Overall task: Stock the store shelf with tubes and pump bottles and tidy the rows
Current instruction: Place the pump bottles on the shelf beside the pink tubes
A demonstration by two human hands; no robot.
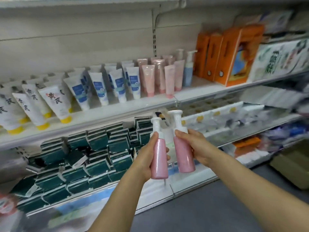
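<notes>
left hand (147, 158) grips pink bottle (159, 158) | right hand (194, 144) grips second pink bottle (184, 153) | possibly a third behind | tubes (100, 87) on shelf (93, 114)

Each hand (147, 158) (195, 148) grips a pink pump bottle (159, 158) (184, 154).

Retail shop aisle. White metal gondola shelf (209, 92) with slotted upright, product faced in rows: white tubes with yellow caps (55, 104), pink tubes (148, 79), orange boxes (234, 57), stacked dark green boxes (93, 158) below.
</notes>
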